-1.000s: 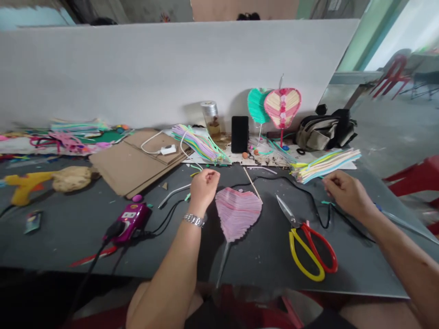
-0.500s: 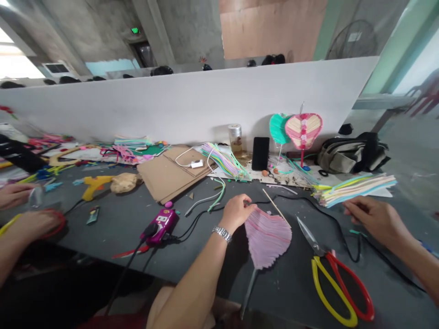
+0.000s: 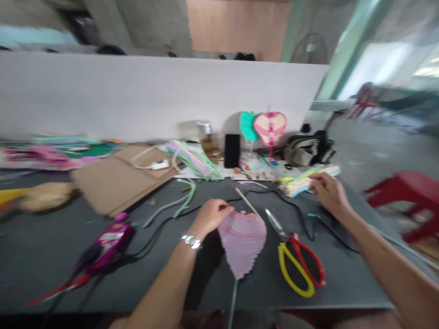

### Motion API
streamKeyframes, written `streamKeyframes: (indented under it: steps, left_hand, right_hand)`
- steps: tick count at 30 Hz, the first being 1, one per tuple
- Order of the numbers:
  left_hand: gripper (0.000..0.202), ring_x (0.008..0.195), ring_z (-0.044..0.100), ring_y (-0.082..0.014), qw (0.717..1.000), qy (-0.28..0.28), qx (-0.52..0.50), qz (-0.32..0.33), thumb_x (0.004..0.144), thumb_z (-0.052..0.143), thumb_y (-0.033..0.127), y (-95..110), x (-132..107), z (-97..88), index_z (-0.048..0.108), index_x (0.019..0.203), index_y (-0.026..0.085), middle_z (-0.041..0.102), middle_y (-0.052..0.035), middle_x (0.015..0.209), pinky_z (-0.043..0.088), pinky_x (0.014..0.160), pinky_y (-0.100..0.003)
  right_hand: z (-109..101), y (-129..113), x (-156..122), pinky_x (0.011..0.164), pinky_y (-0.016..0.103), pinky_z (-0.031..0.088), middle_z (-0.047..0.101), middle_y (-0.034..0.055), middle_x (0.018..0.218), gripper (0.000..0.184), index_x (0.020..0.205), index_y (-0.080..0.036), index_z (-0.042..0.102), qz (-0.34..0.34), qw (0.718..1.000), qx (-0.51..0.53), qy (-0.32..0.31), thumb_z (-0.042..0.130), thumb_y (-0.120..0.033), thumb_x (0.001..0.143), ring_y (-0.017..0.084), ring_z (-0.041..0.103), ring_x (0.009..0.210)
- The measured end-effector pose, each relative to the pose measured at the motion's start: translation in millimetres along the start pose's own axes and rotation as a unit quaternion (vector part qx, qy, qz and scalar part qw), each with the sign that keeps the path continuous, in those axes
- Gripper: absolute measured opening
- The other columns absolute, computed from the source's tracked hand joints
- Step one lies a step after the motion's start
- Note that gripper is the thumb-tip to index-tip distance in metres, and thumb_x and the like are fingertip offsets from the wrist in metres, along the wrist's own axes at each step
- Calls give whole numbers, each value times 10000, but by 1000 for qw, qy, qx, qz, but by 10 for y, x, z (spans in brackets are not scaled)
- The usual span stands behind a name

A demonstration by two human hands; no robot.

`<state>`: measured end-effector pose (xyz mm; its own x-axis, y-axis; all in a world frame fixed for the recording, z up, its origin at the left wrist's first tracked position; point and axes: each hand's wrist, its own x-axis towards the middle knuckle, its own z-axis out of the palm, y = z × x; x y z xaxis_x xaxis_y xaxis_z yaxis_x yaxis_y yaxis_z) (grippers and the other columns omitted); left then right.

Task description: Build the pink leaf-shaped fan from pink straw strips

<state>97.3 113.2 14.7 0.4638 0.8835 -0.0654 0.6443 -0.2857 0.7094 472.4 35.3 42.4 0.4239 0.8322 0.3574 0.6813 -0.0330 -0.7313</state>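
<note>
My left hand point(image 3: 214, 214) pinches the upper left edge of a pink heart-shaped fan point(image 3: 242, 242), made of rows of fuzzy pipe cleaners on a thin grey stem. The fan is tilted, with its stem pointing down toward the table's front edge. At the right, my right hand point(image 3: 329, 192) has its fingers closed at the near end of a bundle of yellow, cream and blue pipe cleaners point(image 3: 298, 183); blur hides how many it grips. Between my hands lie scissors point(image 3: 291, 256) with one yellow and one red handle, blades apart. A thin wooden stick point(image 3: 247, 200) lies behind the fan.
A purple power strip point(image 3: 111, 242) with a black cable lies at left, near cardboard sheets point(image 3: 106, 183). Along the white partition point(image 3: 154, 96) stand a jar point(image 3: 206, 139), a phone point(image 3: 232, 151), two finished heart fans point(image 3: 270, 128) and a bag point(image 3: 308, 148). A red stool point(image 3: 404, 192) stands beyond.
The view has swung right, so the neighbouring person's hands are out of sight. My right hand has moved onto the bundle's end. My left hand stays on the fan.
</note>
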Motion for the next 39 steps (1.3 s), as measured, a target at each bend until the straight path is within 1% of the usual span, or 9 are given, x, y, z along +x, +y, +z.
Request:
streamKeyframes:
  steps: [3,6,8,12,15,18,23,29,39]
  left_hand:
    - [386,837,730,-287,1000,-8,11,7,858,586,512,-86,60,15,800,837,191,810,-109,892,475,761,-349]
    - [435,859,732,-299,1000,-26,5,7,832,565,569,-149,99,36,795,854,201,811,-107,913,479,772,-353]
    - [462,868,729,-304,1000,-21,6,8,810,562,604,-158,95,41,791,866,207,811,-104,917,478,770,-353]
    - [497,875,725,-299,999,-30,12,0,795,544,636,-134,75,19,782,900,212,810,-94,930,479,747,-343]
    - [530,892,725,-295,999,-53,8,-5,792,530,656,-115,80,-3,776,928,206,808,-92,956,486,766,-342]
    - [542,913,720,-298,998,-56,4,0,785,520,666,-116,95,-6,772,935,210,808,-91,984,483,795,-343]
    - [544,881,702,-285,997,-66,19,-22,787,505,686,-171,111,31,767,943,236,798,-53,925,446,760,-321]
    - [519,838,682,-245,996,-79,33,-33,816,471,646,-228,122,54,749,997,248,770,-7,864,404,719,-280]
    - [610,805,672,-251,993,-90,48,-50,781,406,696,-182,130,36,745,1020,248,758,-6,818,398,697,-279]
  right_hand:
    - [-225,80,132,605,268,503,710,66,782,402,1028,-111,672,-15,996,-91,20,356,-358,1004,140,624,600]
    - [-274,97,205,692,288,512,721,98,860,279,1013,-103,668,-47,977,-206,-19,459,-272,937,167,647,717]
    - [-173,88,210,775,308,514,733,106,964,239,1038,-121,686,-65,967,-237,-64,575,-174,833,189,659,820]
    - [173,103,222,938,336,488,685,106,1269,611,1266,-209,656,-113,945,-266,-151,649,-24,683,242,644,1092]
    - [303,180,284,923,348,486,705,98,1152,550,1171,-225,688,-125,942,-266,-164,663,-11,665,266,649,1060]
    - [213,294,317,893,356,491,694,92,1046,333,1021,-213,681,-137,951,-249,-123,675,-82,715,271,650,1000]
    - [-105,459,167,940,380,509,672,94,1086,168,1028,-221,612,-158,969,-189,11,620,-288,874,254,637,1046]
    - [-231,569,-8,943,422,529,691,89,1064,206,985,-236,612,-158,978,-89,102,621,-416,884,253,647,1037]
    - [-279,655,-90,834,390,570,710,62,957,249,1054,-252,671,-126,982,2,140,663,-326,817,228,683,914]
